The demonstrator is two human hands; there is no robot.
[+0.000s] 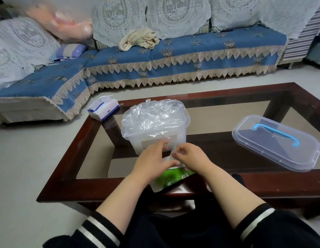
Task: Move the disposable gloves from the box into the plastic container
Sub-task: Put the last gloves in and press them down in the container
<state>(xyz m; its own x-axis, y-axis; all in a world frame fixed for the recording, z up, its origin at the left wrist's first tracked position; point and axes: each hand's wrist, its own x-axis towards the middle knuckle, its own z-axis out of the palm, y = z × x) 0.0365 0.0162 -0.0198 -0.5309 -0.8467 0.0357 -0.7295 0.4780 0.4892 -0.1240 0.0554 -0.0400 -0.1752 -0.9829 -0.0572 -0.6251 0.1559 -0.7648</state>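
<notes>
A clear plastic container (177, 138) stands on the glass coffee table (245, 187), heaped with thin transparent disposable gloves (154, 117) that bulge over its rim. Just in front of it lies the green and white glove box (171, 179), near the table's front edge. My left hand (152, 161) rests over the box top, fingers reaching toward a thin clear glove. My right hand (189, 154) is close beside it, its curled fingers pinching the same clear glove (170, 153) above the box. The box opening is hidden under both hands.
The container's clear lid (277, 142) with a blue handle lies on the table's right side. A white and blue tissue box (103, 109) sits on the far left corner. A blue-covered sofa (173, 58) runs behind the table.
</notes>
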